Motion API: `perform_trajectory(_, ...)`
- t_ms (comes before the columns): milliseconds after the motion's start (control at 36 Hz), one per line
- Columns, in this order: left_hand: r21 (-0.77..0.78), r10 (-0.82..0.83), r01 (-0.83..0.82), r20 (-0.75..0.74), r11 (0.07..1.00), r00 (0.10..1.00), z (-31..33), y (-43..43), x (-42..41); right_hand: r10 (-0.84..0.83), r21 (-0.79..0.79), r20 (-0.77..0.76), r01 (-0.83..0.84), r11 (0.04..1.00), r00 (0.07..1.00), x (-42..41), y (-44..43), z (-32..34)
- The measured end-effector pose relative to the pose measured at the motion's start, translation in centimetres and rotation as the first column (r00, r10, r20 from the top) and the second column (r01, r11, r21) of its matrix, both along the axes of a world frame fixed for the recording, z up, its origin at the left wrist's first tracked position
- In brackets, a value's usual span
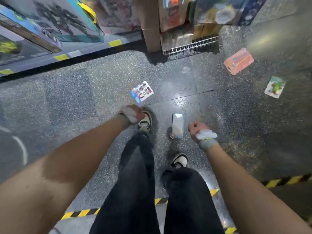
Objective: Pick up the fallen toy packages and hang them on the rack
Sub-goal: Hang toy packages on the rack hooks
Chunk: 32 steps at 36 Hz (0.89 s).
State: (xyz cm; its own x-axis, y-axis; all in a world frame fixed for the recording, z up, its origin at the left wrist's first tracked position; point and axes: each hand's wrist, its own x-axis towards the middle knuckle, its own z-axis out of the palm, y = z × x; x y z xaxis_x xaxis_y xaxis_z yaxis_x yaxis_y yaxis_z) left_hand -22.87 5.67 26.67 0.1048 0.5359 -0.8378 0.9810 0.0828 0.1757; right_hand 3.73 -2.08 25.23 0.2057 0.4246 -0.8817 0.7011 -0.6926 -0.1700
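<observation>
Several toy packages lie on the speckled floor. A white-and-blue blister card with small parts [142,91] rests ahead of my left hand [132,114]. A white, glossy package [177,125] lies just left of my right hand [199,132]. A pink flat package [238,61] and a green-and-white package [274,87] lie further off to the right. Both hands hang low with fingers curled and nothing in them; each wrist carries a grey band with a white patch. The wire rack [190,46] stands at the top centre.
A shelf of boxed toys [50,31] with a yellow-marked edge runs along the left. A cardboard post [149,24] and stacked goods stand by the wire rack. Yellow-black tape [81,212] crosses the floor near my feet [145,122].
</observation>
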Motion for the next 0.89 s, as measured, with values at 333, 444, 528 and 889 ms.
perform_trajectory(333, -0.042, 0.152, -0.156, -0.088, 0.987, 0.984, -24.3, 4.0, -3.9, -0.221, -0.122, -0.025, 0.216, 0.969, 0.975, -5.6, -1.2, -24.1)
perform_trajectory(444, 0.047, 0.213, -0.210, -0.079, 0.977, 0.974, -30.0, 5.6, -4.8, -0.246, -0.158, -0.003, 0.243, 0.957, 0.969, -6.1, -0.8, -28.9)
perform_trajectory(528, 0.068, 0.194, -0.189, -0.081, 0.980, 0.978, -34.7, 6.9, -4.7, -0.222, -0.166, 0.066, 0.230, 0.959, 0.973, -6.2, -0.3, -33.1)
perform_trajectory(889, 0.287, 0.096, -0.023, -0.244, 0.958, 0.965, -48.1, 10.6, -6.9, -0.128, -0.014, 0.374, 0.143, 0.990, 0.919, -5.2, 0.1, -42.2)
